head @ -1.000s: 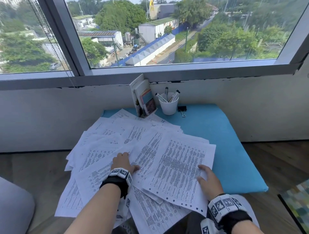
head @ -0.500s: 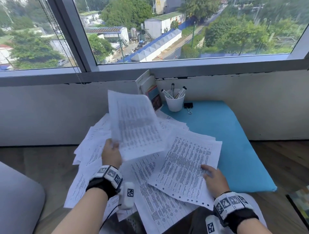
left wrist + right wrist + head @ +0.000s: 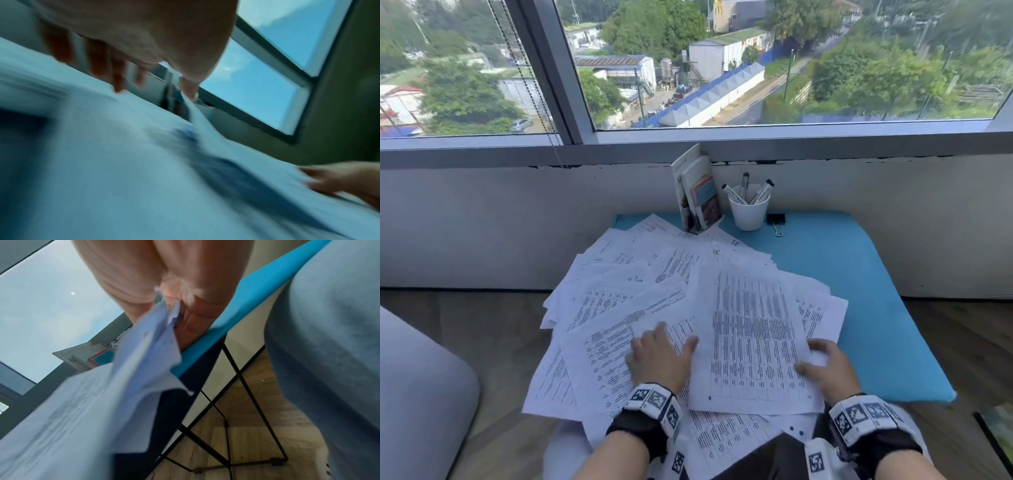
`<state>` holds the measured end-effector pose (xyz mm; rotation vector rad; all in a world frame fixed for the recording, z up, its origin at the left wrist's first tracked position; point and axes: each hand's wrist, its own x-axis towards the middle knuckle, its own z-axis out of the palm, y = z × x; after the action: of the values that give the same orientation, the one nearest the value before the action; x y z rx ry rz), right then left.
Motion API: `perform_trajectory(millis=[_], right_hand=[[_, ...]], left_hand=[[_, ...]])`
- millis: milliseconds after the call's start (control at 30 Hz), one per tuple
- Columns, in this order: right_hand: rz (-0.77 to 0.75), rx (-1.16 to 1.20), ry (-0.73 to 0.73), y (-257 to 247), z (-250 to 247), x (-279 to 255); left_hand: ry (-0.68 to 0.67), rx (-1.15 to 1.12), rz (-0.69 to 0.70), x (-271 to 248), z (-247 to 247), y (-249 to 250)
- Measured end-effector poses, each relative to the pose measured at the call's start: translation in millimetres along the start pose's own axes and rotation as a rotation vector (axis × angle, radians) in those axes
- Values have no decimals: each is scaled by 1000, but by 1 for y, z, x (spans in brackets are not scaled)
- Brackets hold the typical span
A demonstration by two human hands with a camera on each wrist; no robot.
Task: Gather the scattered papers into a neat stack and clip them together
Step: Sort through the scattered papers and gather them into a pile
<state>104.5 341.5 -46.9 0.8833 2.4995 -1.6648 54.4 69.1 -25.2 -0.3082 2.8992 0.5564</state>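
Since half a second ago, the sheet my left hand (image 3: 659, 359) held raised now lies as the top sheet (image 3: 753, 335) at centre frame, and that hand is back down on the papers (image 3: 619, 294).

Left grip: apart. In the head view the fingers lie straight and spread, flat on the printed pages at lower centre; the thumb touches the left edge of the top sheet. The left wrist view is blurred by motion, yet I see extended fingertips (image 3: 118, 84) meeting paper.

Right grip: my right hand (image 3: 825, 368), lower right of centre, is clamped on the top sheet's right edge, thumb over, fingers under. In the right wrist view the paper edges run between thumb and curled fingers (image 3: 191, 321).

The papers lie fanned and overlapping over the left half of the blue counter (image 3: 859, 308), some overhanging its near and left edges. The black binder clip (image 3: 776, 220) rests on the counter at upper centre, just right of a white cup (image 3: 748, 214) holding markers, apart from the papers. Booklets (image 3: 698, 192) stand left of the cup.
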Motion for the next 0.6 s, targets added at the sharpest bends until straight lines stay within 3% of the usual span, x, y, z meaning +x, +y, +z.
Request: perform_trajectory(millis=[67, 100, 267, 367, 433, 600], right_hand=[[-5, 5, 35, -1, 0, -1], [-5, 7, 43, -2, 0, -2], [-9, 31, 41, -5, -2, -6], [-17, 49, 30, -7, -3, -9], [-36, 22, 20, -6, -3, -10], [-56, -38, -30, 4, 0, -2]], left_hand=[[-7, 73, -253, 9, -8, -14], [-29, 75, -314, 12, -9, -19], [-30, 72, -301, 20, -4, -17], [-16, -159, -223, 19, -4, -11], [113, -513, -201, 19, -15, -8], [670, -1064, -173, 45, -87, -25]])
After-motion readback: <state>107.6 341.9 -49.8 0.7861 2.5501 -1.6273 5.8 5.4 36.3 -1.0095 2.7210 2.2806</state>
